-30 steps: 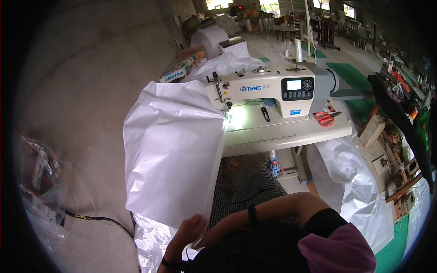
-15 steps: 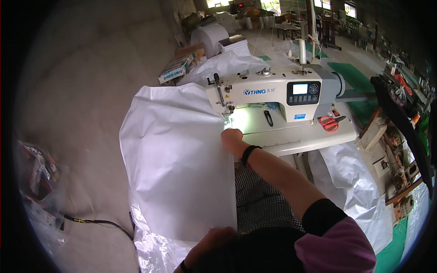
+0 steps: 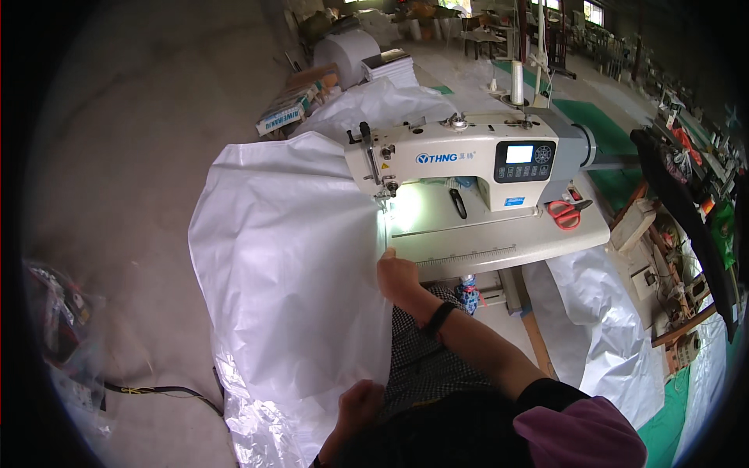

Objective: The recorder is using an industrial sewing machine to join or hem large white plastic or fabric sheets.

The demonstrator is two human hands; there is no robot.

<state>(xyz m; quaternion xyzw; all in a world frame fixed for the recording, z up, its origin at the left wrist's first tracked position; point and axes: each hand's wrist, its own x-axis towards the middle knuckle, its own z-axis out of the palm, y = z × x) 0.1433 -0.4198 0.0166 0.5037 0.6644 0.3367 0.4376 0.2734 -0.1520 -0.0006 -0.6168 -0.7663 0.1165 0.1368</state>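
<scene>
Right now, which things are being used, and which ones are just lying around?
In use:
- white sheet, by the needle
- sewing machine
- right hand, gripping the sheet's edge
- left hand, lower down

Seemingly just lying around:
- red-handled scissors
- small black tool
- big white roll

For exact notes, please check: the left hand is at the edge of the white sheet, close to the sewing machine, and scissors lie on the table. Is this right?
No: the head view shows the right hand, not the left hand, at the edge of the white sheet, close to the sewing machine. The scissors lie on the table.
</scene>
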